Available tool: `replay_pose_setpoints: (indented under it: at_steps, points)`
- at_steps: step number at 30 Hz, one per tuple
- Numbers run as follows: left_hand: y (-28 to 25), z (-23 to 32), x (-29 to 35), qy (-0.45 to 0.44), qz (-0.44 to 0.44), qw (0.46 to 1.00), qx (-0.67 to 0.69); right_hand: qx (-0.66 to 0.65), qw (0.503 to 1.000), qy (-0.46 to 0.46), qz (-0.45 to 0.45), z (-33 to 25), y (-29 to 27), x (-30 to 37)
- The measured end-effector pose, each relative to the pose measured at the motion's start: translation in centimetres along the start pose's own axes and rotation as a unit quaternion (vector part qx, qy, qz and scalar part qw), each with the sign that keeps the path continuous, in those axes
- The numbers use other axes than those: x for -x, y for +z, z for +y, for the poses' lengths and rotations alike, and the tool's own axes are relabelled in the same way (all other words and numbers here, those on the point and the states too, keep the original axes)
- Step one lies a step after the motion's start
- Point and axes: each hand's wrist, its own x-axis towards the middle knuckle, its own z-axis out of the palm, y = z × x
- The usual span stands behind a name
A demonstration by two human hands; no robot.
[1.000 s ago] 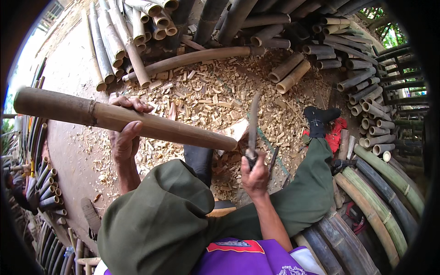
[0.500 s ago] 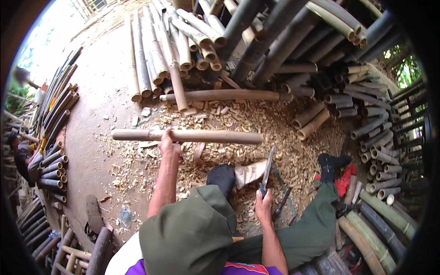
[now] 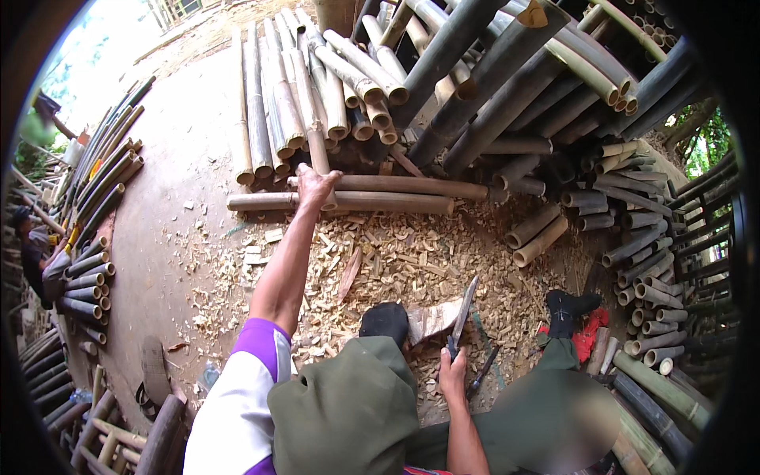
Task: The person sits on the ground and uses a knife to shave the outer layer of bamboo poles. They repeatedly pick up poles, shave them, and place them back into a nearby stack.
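Observation:
My left hand (image 3: 317,188) reaches far forward and grips a bamboo pole (image 3: 314,142) near its cut end, where it juts out of the stack. Right under that end, a shorter bamboo pole (image 3: 380,203) lies crosswise on the floor, alongside another crosswise bamboo pole (image 3: 419,185). In my right hand (image 3: 453,374) is a long-bladed knife (image 3: 465,309), held by its dark handle with the blade pointing up and away. The blade passes beside a pale wood block (image 3: 434,321) by my dark-socked foot (image 3: 385,320). A second dark tool (image 3: 483,370) rests to the right of that hand.
Wood chips (image 3: 380,253) cover the floor ahead. Stacked bamboo poles (image 3: 269,103) stand at the back, with thick dark poles (image 3: 491,87) slanting beside them. Cut bamboo pieces (image 3: 657,293) pile up on the right. Another person (image 3: 39,253) is at the far left, near more bamboo (image 3: 87,285).
My left hand has carried the shorter pole forward, let it down by the other crosswise pole, and taken hold of the jutting pole. My right hand keeps the knife nearly in place.

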Motion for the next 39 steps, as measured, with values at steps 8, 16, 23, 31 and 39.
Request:
replay_pose_setpoints:
  at_steps: [8, 16, 23, 31, 39]
  points:
    - [-1.6, 1.8, 4.2, -0.011, -0.155, 0.859, 0.487, 0.045, 0.996, -0.062, 0.039, 6.3, 0.2, -1.7]
    - [-11.6, 7.4, 10.8, -0.071, -0.134, 0.721, 0.676, -0.029, 0.999, 0.014, -0.032, -1.1, -0.9, 0.0]
    - [-7.3, 2.8, 15.6, -0.071, -0.061, 0.788, 0.608, 0.052, 0.989, -0.137, 0.037, 0.6, -1.1, -0.3]
    - [-7.0, 0.8, 17.0, -0.086, 0.055, 0.849, 0.519, 0.240, 0.967, -0.084, 0.009, -7.3, -2.5, 3.0]
    - [-8.0, 1.7, 18.2, -0.017, 0.008, 0.837, 0.547, 0.165, 0.952, -0.240, 0.092, -11.0, -3.2, 3.8]
